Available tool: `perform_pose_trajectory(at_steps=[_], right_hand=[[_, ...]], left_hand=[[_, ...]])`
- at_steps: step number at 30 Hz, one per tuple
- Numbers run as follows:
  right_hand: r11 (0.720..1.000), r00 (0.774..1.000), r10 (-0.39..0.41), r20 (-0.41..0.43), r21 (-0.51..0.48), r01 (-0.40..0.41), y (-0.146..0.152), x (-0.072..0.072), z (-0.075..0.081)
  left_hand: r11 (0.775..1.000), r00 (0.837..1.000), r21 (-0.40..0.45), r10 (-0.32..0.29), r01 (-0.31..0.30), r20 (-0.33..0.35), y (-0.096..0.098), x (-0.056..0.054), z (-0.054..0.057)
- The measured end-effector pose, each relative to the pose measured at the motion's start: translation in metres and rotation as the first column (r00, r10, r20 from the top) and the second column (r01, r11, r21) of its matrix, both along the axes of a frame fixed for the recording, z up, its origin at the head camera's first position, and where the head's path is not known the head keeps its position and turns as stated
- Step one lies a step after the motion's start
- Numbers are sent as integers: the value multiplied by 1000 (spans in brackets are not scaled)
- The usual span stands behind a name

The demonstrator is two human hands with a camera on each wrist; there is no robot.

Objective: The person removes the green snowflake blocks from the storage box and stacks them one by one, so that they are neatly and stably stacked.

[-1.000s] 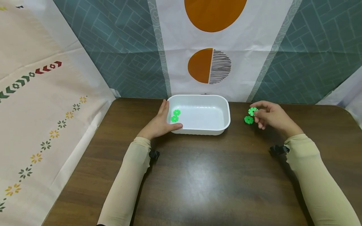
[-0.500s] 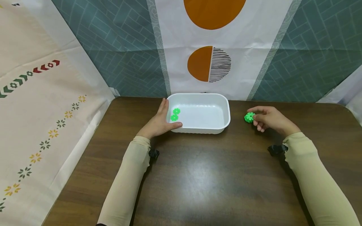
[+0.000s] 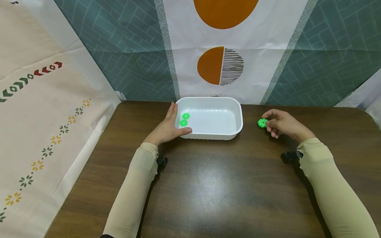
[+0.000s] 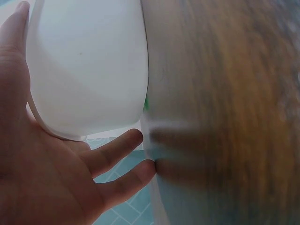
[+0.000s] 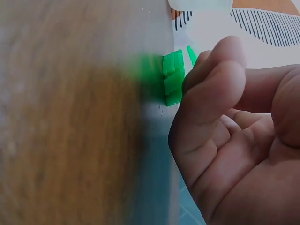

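Observation:
In the head view, my left hand (image 3: 168, 127) rests at the left end of a white plastic tray (image 3: 214, 136), fingers straight along the end wall and thumb over the front rim. The left wrist view shows the tray's wall (image 4: 89, 70) against that hand, two fingertips lower down near the tabletop. Two green notched discs (image 3: 183, 123) lie inside the tray at its left. Right of the tray, my right hand (image 3: 282, 126) pinches a green notched disc (image 5: 191, 55) between thumb and finger. It tilts just above a small stack of similar discs (image 5: 174, 78) on the table.
The dark wooden table (image 3: 208, 185) reaches back to a patterned cloth (image 3: 143, 49) hanging close behind the tray. A cream cloth (image 3: 53, 132) with printed motifs runs along the left side.
My right hand has lowered its disc to the stack, where the two now overlap in the head view. My left hand keeps its place at the tray.

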State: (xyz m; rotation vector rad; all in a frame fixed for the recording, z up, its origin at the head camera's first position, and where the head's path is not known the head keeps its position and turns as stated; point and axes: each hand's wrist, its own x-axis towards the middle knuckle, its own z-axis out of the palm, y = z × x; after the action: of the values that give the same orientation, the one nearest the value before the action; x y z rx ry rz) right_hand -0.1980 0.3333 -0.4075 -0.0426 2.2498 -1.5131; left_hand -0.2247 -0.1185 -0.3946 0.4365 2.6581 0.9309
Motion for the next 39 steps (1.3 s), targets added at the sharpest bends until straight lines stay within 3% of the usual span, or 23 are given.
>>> perform_pose_trajectory(at_steps=[16,39], right_hand=[[999,1000,-7,-1,53,7,-1,-4,3],[999,1000,-14,16,52,13,-2,-2,3]], left_hand=[[1000,1000,-10,-10,9,-13,-1,-2,2],[1000,1000,-12,-4,3,-12,0,-3,-2]])
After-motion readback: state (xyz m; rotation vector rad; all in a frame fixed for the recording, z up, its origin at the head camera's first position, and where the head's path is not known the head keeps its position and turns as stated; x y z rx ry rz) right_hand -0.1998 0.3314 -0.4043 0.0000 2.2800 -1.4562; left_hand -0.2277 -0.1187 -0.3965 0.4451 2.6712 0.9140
